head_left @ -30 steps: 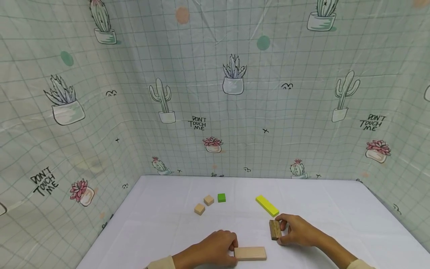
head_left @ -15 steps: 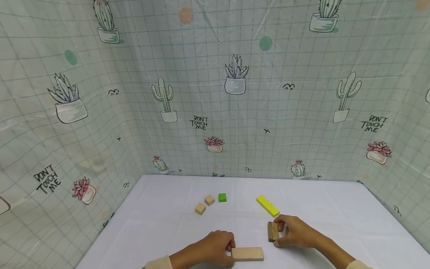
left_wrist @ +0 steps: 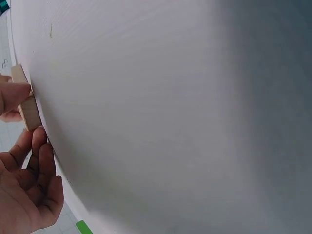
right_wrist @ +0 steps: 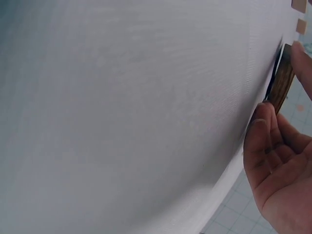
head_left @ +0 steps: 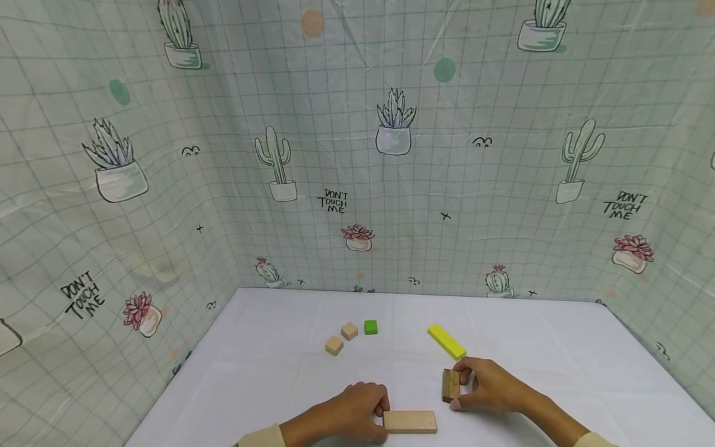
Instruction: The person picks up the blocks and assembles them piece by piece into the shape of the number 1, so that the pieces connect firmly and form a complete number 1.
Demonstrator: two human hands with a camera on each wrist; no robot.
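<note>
Low in the head view, my left hand (head_left: 357, 410) grips the left end of a flat, light wooden block (head_left: 410, 422) between thumb and fingers. To its right, my right hand (head_left: 491, 388) pinches a short dark-brown wooden block (head_left: 450, 385) from its right side. A small gap separates the two blocks. The left wrist view has the light block (left_wrist: 31, 113) at its left edge, partly covered by a thumb. At the right edge of the right wrist view, the dark block (right_wrist: 281, 83) sits between thumb and fingertips.
A yellow bar (head_left: 447, 341) lies just beyond my right hand. Farther back to the left are a green cube (head_left: 371, 327) and two light wooden cubes, one nearer (head_left: 334, 345) and one farther (head_left: 349, 331). A cactus-print cloth (head_left: 413, 186) hangs behind the white table (head_left: 279, 347).
Both hands have slid a little to the left with their blocks, the dark one also slightly nearer me. The head view has shifted slightly. The cubes and yellow bar stay put.
</note>
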